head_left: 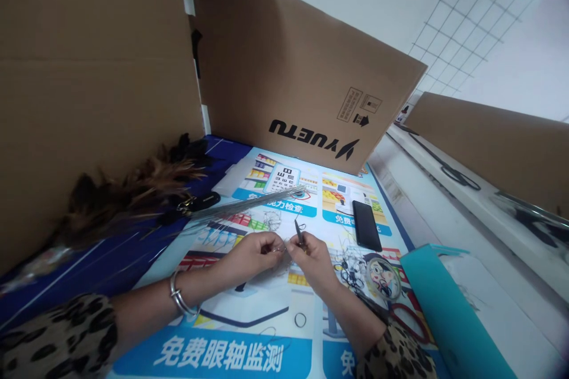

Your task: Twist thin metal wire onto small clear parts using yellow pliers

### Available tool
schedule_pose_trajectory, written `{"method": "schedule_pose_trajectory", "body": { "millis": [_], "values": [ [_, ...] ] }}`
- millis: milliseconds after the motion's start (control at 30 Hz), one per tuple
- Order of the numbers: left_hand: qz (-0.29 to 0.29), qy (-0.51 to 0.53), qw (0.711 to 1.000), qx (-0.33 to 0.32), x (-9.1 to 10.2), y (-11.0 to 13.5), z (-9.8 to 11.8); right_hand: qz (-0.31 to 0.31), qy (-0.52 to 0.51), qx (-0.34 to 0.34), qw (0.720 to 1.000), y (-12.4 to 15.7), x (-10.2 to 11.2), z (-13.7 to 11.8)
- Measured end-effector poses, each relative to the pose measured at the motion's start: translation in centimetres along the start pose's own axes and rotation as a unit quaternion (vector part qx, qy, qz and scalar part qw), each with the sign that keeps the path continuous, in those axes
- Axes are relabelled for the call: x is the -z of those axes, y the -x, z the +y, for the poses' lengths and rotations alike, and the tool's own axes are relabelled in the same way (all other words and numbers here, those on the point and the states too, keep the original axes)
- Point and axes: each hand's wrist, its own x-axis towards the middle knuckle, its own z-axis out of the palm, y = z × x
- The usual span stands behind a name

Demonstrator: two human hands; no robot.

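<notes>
My left hand [251, 253] is closed in a pinch on a thin wire piece [281, 247] held between both hands above a printed poster [249, 349]. My right hand [313, 260] is closed around small dark pliers [299, 231], whose tip points up and away. A silver bangle [180, 296] sits on my left wrist. Both sleeves have a leopard pattern. A bundle of thin metal wires [249, 206] lies just beyond my hands.
A pile of brown and black feathers [137, 186] lies at the left against cardboard walls [293, 77]. A black phone [366, 225] rests to the right. A teal folder [444, 308], red-handled scissors [406, 320] and small wire rings [351, 272] lie at the right.
</notes>
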Motion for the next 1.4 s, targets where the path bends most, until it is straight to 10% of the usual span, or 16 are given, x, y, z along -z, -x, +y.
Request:
{"method": "schedule_pose_trajectory", "body": {
  "millis": [600, 1400],
  "values": [
    [-0.092, 0.12, 0.985, 0.088, 0.8, -0.2, 0.4, -0.012, 0.061, 0.074, 0.995, 0.2, 0.4, -0.5],
    [-0.016, 0.147, 0.988, 0.039, 0.4, -0.7, -0.9, -0.024, 0.073, 0.013, 0.997, 0.1, 0.3, -0.8]
  ]
}}
